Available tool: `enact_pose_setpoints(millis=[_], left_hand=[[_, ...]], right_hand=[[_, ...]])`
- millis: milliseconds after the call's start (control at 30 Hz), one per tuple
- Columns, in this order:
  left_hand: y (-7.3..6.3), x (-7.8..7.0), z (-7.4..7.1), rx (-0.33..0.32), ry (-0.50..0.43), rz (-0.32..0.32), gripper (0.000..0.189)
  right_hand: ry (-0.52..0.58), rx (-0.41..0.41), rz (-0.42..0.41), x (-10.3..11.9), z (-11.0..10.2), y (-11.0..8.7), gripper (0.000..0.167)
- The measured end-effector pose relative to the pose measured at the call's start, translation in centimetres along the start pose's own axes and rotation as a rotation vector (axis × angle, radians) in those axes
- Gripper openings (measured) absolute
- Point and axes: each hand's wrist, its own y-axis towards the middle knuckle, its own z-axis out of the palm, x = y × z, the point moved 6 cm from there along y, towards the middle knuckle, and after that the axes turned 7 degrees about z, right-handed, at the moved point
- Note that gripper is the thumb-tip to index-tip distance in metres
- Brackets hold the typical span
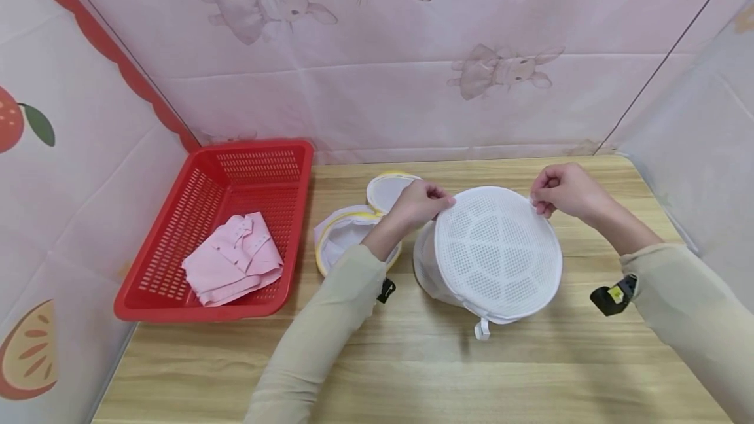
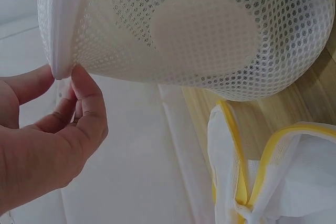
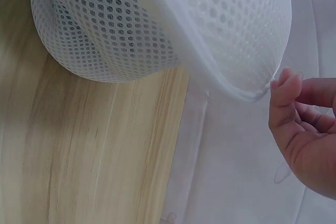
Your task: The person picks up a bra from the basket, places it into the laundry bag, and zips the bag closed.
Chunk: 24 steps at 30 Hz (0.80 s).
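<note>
A round white mesh laundry bag (image 1: 497,254) stands on the wooden table with its lid tilted toward the head camera. My left hand (image 1: 419,203) pinches the rim at the lid's upper left; in the left wrist view, thumb and forefinger (image 2: 86,90) close on the zipped edge (image 2: 63,51). On the far right side, my right hand (image 1: 568,192) pinches the rim, with thumb and finger at its edge in the right wrist view. A white zipper pull tab (image 1: 482,329) hangs at the near edge. Through the mesh side, a pale oval patch (image 2: 205,32) shows.
Left of the bag lies a smaller white mesh bag (image 1: 330,241) with yellow trim, its lid (image 1: 390,192) folded back. A red plastic basket (image 1: 300,214) at the left holds a folded pink garment (image 1: 235,260). Printed fabric walls (image 1: 377,110) border the wooden table (image 1: 412,378).
</note>
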Motion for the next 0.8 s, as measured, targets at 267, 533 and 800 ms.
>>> enact_pose_setpoints(millis=[267,533,800], left_hand=[[-0.12,-0.44,0.13,0.040,0.077,0.013,0.008],[-0.10,-0.17,0.21,0.030,0.032,-0.012,0.008],[-0.26,0.19,0.00,-0.083,-0.017,-0.041,0.006]], right_hand=[[0.020,0.000,-0.001,0.11,0.14,0.09,0.010],[0.021,-0.007,0.008,0.00,0.07,0.06,0.010],[-0.014,-0.023,0.021,-0.29,0.07,0.20,0.008]])
